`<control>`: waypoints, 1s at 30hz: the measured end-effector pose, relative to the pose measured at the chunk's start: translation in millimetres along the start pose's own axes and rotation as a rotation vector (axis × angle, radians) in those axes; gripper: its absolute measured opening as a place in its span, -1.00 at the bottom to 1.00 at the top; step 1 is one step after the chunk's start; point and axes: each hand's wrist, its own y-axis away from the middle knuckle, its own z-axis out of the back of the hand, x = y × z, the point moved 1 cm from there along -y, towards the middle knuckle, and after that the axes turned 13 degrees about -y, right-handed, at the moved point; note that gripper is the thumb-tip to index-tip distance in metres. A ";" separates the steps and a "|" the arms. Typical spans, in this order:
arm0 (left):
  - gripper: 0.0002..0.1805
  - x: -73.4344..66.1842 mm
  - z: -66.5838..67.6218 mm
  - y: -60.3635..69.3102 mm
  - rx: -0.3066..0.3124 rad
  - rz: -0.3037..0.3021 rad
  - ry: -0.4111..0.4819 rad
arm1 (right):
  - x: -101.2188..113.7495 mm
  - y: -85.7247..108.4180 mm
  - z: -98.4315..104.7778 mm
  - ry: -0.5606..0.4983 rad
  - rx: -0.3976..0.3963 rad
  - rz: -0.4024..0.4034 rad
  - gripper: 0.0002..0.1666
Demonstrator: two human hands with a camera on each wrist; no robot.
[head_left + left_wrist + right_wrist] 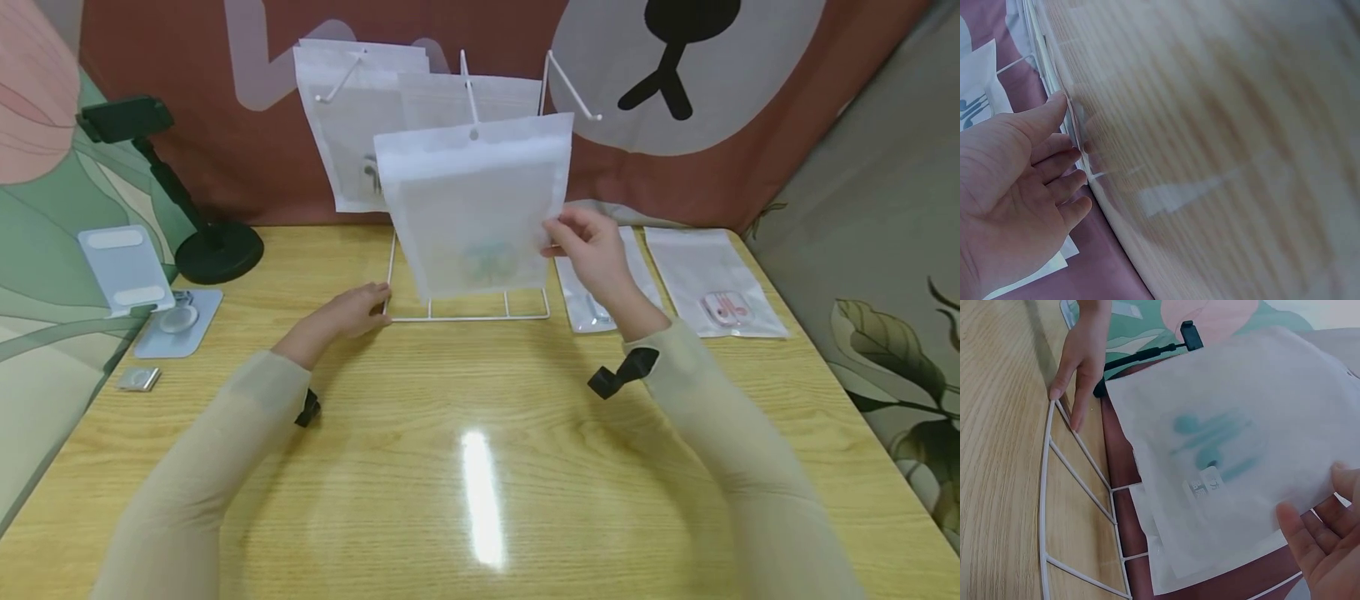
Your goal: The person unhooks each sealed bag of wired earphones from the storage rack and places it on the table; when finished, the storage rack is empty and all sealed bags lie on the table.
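Observation:
A frosted white zip bag (472, 204), with a blurred teal item (1216, 440) like earphones inside, is at the middle prong of a white wire rack (468, 318). Its punched hole is at the prong's tip. My right hand (596, 254) pinches the bag's right edge between thumb and fingers; the right wrist view shows this hand (1329, 534) at the bag's lower edge. Toward the left, my left hand (348, 312) touches the front left corner of the rack's base. Its fingers (1063, 181) look loosely bent and spread in the left wrist view.
More white bags (341, 125) hang behind, on the rack's left side. Two flat bags (682, 258) with small items lie at the table's right. A black stand (217, 250), a light blue phone holder (123, 258) and a small silver object (138, 379) are at the left.

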 end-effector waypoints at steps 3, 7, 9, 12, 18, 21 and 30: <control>-0.37 0.2 -0.9 0.4 -0.003 -0.004 -0.001 | 3.9 5.5 0.3 -0.007 0.024 0.025 -0.89; -0.37 0.4 -1.6 0.3 -0.005 -0.003 0.008 | 9.0 13.5 4.0 0.008 0.059 0.084 -0.88; -0.37 0.7 -1.6 -0.1 -0.008 -0.004 0.011 | 12.2 18.1 7.2 0.018 0.073 0.107 -0.88; -0.37 1.8 -1.7 -1.0 -0.011 -0.008 0.010 | 17.1 26.2 14.5 0.032 0.080 0.117 -0.91; -0.34 2.7 -1.5 -0.6 -0.006 -0.008 0.012 | 28.1 44.2 32.0 0.030 0.052 0.112 -0.91; -0.34 2.8 -1.2 -0.1 -0.001 -0.003 0.012 | 32.4 52.9 42.1 0.052 0.035 0.099 -0.90; -0.34 2.2 -1.4 1.0 0.008 -0.002 0.016 | 41.0 77.0 75.3 0.076 0.033 0.096 -0.90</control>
